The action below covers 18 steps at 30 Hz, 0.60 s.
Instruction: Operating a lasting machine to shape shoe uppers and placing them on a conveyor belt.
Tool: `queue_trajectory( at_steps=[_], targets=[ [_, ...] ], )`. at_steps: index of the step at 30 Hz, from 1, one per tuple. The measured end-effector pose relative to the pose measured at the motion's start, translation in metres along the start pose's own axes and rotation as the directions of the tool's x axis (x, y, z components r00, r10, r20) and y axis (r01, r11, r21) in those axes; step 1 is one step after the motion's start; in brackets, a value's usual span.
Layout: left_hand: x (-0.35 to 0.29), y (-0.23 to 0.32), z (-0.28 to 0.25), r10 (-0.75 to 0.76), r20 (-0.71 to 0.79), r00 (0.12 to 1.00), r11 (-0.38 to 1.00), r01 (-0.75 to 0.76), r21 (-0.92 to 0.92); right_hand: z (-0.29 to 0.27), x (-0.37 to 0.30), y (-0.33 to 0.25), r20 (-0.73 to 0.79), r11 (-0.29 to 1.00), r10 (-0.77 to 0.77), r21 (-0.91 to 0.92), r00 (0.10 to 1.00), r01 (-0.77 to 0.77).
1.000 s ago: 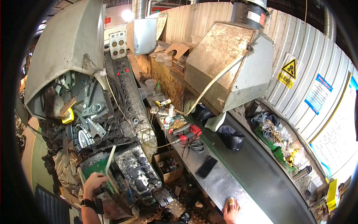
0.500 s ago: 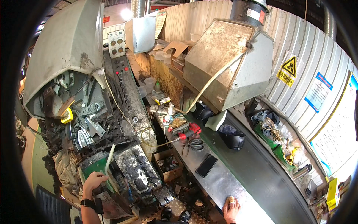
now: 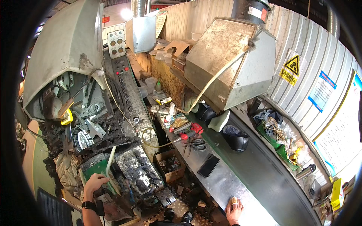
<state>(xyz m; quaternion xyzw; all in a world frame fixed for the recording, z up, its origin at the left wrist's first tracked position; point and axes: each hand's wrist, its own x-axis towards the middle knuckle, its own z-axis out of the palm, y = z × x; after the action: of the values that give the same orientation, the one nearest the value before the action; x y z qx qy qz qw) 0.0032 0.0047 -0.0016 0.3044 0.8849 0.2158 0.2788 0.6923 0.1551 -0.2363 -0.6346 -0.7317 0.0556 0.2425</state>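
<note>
My left hand (image 3: 95,183), with a dark watch on the wrist, hangs over the front of the machine beside a green panel (image 3: 97,170). Its fingers are loosely bent, and nothing shows in them. A pale bar (image 3: 111,159) stands slanted just past the fingertips; whether they touch is unclear. On the metal ledge (image 3: 226,184), my right hand (image 3: 234,209) lies flat with a wrapping round one finger. Farther up the ledge are a black phone (image 3: 208,166), scissors (image 3: 198,144) and a red power tool (image 3: 192,131).
Left stands a hooded machine (image 3: 64,56) with a control panel of buttons (image 3: 126,88). A dark conveyor belt (image 3: 264,169) carries a black shoe upper (image 3: 235,138) and a pale shoe-shaped piece (image 3: 218,121) near a metal hood (image 3: 230,64). A cardboard box (image 3: 170,173) sits between machine and ledge.
The view has shifted very slightly. Both hands and the things on the ledge and belt stay as they were.
</note>
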Motion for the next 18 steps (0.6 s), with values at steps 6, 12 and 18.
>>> queue_trajectory(
  at_steps=[6, 12, 18],
  targets=[
    [-0.003, 0.005, -0.001, -0.014, 0.003, 1.000, 1.000, 0.014, 0.003, -0.003, 0.001, -0.003, 0.013, 1.000, 0.001, -0.013, 1.000, 0.000],
    [-0.002, 0.006, -0.001, -0.022, 0.003, 1.000, 1.000, 0.022, 0.021, -0.002, 0.001, -0.002, 0.005, 1.000, 0.015, 0.003, 1.000, -0.015],
    [-0.005, 0.005, -0.002, -0.027, -0.004, 1.000, 1.000, 0.027, 0.011, -0.003, 0.002, -0.005, 0.013, 0.999, 0.026, 0.029, 1.000, -0.026]
  ],
)
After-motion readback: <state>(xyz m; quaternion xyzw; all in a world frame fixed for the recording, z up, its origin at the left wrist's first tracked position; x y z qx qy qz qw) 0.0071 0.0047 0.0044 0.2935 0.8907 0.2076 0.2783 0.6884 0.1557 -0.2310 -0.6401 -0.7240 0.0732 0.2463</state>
